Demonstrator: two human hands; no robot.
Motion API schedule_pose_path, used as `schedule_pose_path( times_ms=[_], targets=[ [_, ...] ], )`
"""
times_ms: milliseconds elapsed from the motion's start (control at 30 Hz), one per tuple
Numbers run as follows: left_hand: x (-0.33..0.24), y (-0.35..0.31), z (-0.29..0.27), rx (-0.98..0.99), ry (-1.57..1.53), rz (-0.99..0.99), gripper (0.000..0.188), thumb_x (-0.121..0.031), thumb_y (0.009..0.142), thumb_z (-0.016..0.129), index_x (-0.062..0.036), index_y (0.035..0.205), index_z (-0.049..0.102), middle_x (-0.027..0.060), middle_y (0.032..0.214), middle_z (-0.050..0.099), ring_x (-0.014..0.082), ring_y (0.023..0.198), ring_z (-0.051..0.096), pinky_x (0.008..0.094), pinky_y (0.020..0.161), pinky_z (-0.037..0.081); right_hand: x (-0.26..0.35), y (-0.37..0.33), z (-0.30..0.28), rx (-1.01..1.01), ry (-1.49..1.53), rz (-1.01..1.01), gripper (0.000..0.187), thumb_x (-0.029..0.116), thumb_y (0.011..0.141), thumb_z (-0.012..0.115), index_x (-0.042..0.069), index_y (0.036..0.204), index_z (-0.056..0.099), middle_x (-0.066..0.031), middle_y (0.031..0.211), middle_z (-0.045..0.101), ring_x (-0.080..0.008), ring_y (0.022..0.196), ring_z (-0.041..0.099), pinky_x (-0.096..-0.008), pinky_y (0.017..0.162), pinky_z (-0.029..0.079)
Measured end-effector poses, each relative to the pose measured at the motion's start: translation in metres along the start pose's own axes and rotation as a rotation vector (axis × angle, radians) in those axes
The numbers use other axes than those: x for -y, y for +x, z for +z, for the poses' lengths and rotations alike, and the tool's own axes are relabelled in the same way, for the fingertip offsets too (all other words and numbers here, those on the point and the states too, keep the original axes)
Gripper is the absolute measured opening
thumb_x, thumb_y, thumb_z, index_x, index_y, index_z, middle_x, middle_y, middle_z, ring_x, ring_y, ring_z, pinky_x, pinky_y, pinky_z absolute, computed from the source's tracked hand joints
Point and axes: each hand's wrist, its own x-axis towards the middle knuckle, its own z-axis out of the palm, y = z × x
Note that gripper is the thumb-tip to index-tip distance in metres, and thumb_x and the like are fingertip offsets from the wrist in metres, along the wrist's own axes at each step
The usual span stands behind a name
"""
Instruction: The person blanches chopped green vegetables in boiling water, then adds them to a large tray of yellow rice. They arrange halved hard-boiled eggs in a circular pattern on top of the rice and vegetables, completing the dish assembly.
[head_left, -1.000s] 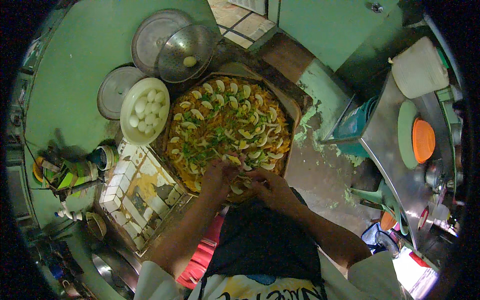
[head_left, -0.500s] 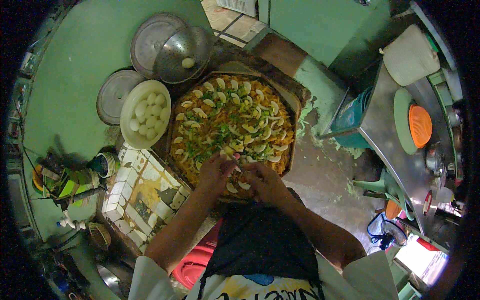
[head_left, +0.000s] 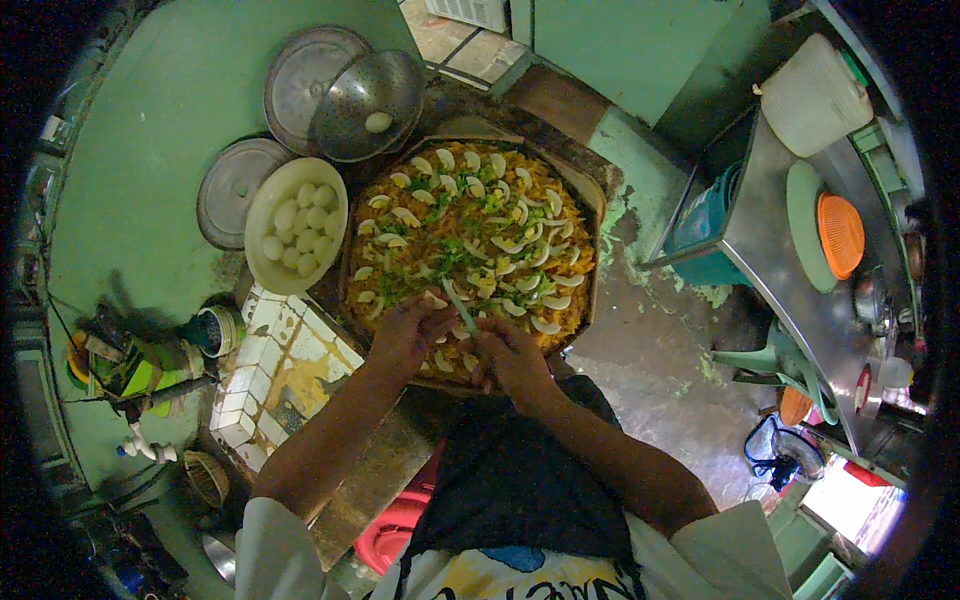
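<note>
Both hands [head_left: 460, 345] shifted over the round rice tray [head_left: 585, 190].

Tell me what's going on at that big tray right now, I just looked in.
A person stands over a large round tray of yellow rice topped with egg slices and green herbs. Both hands meet at its near edge: the left hand and right hand hold a thin pale blade or strip between them, seemingly over an egg piece. A white bowl of peeled eggs sits to the left, and a metal colander with one egg sits behind the tray.
</note>
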Motion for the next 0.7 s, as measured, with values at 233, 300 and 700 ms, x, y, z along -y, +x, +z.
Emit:
schedule_pose_path(
  times_ms=[233,300,700],
  targets=[
    [-0.019,-0.026,0.004,-0.04,0.043,-0.116,0.019,-0.007,0.092,0.051,0.0036,0.108,0.054,0.0143,0.105,0.062,0.0259,0.1,0.063,0.0357,0.091,0.052,-0.031,-0.009,0.011,0.036,-0.29,-0.174,0.028,0.018,0.095,0.053,0.003,0.119,0.05,-0.007,0.093,0.06,-0.0102,0.063,0.054,-0.0236,0.051,0.044],
    [-0.022,-0.02,-0.003,0.037,0.046,-0.135,0.02,-0.009,0.092,0.052,0.003,0.108,0.054,0.0143,0.104,0.062,0.026,0.099,0.063,0.0363,0.09,0.052,-0.044,-0.002,0.012,-0.001,-0.315,-0.242,0.028,0.018,0.094,0.053,0.004,0.119,0.05,-0.0064,0.093,0.059,-0.0104,0.066,0.054,-0.0244,0.052,0.044],
    [-0.038,-0.023,0.001,-0.28,0.758,0.1,0.031,-0.022,0.089,0.061,-0.0052,0.115,0.061,0.0073,0.1,0.065,0.0212,0.088,0.064,0.0328,0.072,0.055,-0.006,0.002,0.021,0.132,0.574,0.172,0.036,0.018,0.093,0.052,0.007,0.126,0.044,-0.0106,0.099,0.064,-0.0141,0.056,0.055,-0.024,0.044,0.042]
  ],
)
